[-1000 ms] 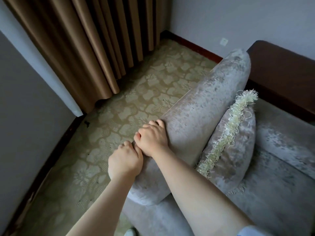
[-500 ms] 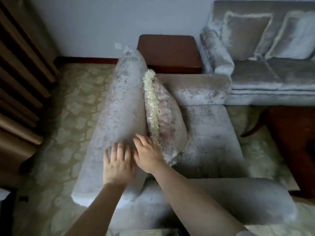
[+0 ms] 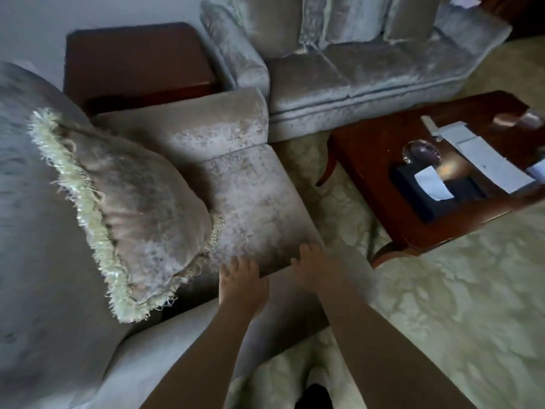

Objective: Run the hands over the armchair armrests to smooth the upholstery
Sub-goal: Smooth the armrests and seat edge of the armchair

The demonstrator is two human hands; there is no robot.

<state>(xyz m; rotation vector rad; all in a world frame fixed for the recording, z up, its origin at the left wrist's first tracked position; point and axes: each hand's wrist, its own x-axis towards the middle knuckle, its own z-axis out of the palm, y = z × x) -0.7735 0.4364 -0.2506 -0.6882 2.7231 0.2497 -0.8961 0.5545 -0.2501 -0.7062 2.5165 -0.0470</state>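
Now my left hand (image 3: 241, 286) and right hand (image 3: 317, 270) have left the backrest (image 3: 35, 231) for the six-o'clock armrest (image 3: 165, 355), fingers flat, empty, ready to smooth.

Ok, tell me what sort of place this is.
Likely a living room or hotel lounge: a velvet armchair with a fringed cushion, a matching sofa, and a wooden coffee table.

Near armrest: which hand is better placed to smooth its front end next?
Right. The right hand lies flat nearest the near armrest's front end; the left hand sits further back, closer to the fringed cushion.
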